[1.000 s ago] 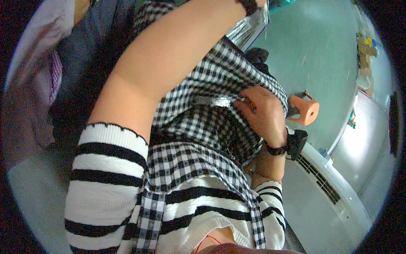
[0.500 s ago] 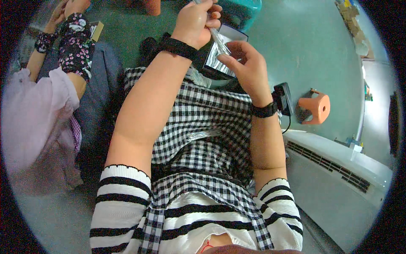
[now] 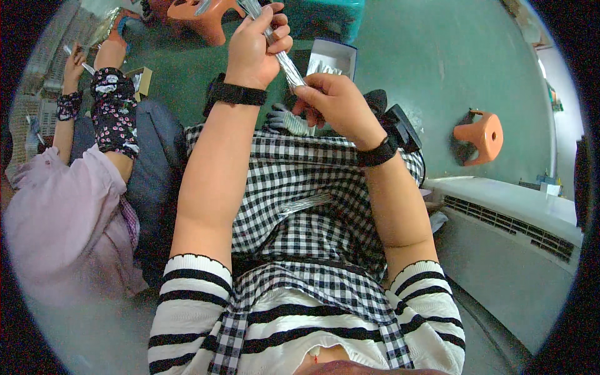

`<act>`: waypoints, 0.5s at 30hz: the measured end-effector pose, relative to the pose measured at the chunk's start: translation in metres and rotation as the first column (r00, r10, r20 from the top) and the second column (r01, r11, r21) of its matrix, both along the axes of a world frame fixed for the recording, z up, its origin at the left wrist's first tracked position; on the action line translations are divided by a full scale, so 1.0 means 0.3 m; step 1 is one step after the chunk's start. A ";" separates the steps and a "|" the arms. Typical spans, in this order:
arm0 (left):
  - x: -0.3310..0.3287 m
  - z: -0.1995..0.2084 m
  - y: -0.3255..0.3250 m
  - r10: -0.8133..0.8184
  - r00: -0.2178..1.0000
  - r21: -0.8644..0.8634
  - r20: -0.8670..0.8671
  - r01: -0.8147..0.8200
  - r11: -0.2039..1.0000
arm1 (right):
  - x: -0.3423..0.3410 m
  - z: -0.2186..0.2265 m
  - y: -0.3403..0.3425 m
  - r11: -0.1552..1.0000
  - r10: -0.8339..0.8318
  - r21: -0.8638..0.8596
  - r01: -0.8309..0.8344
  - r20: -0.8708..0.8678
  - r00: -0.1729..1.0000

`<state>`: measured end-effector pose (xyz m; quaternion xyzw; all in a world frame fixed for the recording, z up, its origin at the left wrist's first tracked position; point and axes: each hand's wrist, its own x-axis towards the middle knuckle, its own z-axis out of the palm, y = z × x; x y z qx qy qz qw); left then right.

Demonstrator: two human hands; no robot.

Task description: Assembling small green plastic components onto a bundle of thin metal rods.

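My left hand (image 3: pixel 255 51) is closed around the middle of a bundle of thin silvery strips (image 3: pixel 289 70), held slantwise above my knees. The bundle's upper end runs out past the top edge of the view. At its lower end, my right hand (image 3: pixel 334 105) presses thumb and fingers against the strip tips. More loose silvery strips (image 3: pixel 306 204) lie on the black-and-white checked apron (image 3: pixel 300 234) over my lap. Just beyond my right hand, an open white box (image 3: pixel 340 56) with a dark blue rim holds similar strips.
A grey glove (image 3: pixel 289 120) lies beyond my apron. A teal container (image 3: pixel 322 22) and an orange stool (image 3: pixel 209 19) stand at the far side. Another orange stool (image 3: pixel 480 137) and a white vented unit (image 3: pixel 512 212) are on the right. A co-worker's sleeve (image 3: pixel 115 115) is close on the left.
My right fingers, parted near the strip ends before, have closed on the bundle's lower end. The head view has shifted, showing more of the far side. The co-worker's hands have moved apart.
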<state>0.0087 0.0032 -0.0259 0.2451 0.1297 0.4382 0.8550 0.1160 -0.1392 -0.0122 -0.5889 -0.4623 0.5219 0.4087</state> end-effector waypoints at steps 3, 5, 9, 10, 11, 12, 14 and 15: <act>0.001 0.001 -0.004 -0.044 0.999 0.046 -0.010 0.044 0.998 | -0.024 -0.005 0.017 0.995 -0.097 0.014 0.096 0.070 0.993; 0.037 0.020 -0.049 -0.013 0.996 0.025 -0.087 0.015 1.000 | -0.018 -0.002 0.020 0.987 -0.156 0.036 0.154 0.094 0.983; 0.037 0.024 -0.099 -0.011 0.984 0.033 -0.177 0.017 0.999 | -0.022 -0.018 0.024 0.981 -0.176 0.102 0.162 0.142 0.974; 0.029 0.018 -0.097 -0.042 0.987 0.053 -0.153 0.051 0.997 | -0.019 -0.023 0.023 0.987 -0.130 0.119 0.111 0.163 0.978; 0.024 0.014 -0.093 -0.047 0.992 0.051 -0.118 0.053 0.997 | -0.017 -0.025 0.016 0.986 -0.130 0.121 0.111 0.165 0.978; 0.015 0.016 -0.083 -0.045 0.992 0.054 -0.117 0.051 0.997 | -0.016 -0.022 0.007 0.985 -0.117 0.140 0.097 0.142 0.983; -0.005 0.016 -0.064 -0.053 0.997 0.052 -0.059 0.056 0.997 | -0.007 -0.019 -0.002 0.983 -0.101 0.162 0.081 0.121 0.988; -0.010 0.029 -0.062 -0.045 0.998 0.026 -0.050 0.047 0.999 | 0.000 -0.016 -0.004 0.984 -0.059 0.176 0.036 0.132 0.989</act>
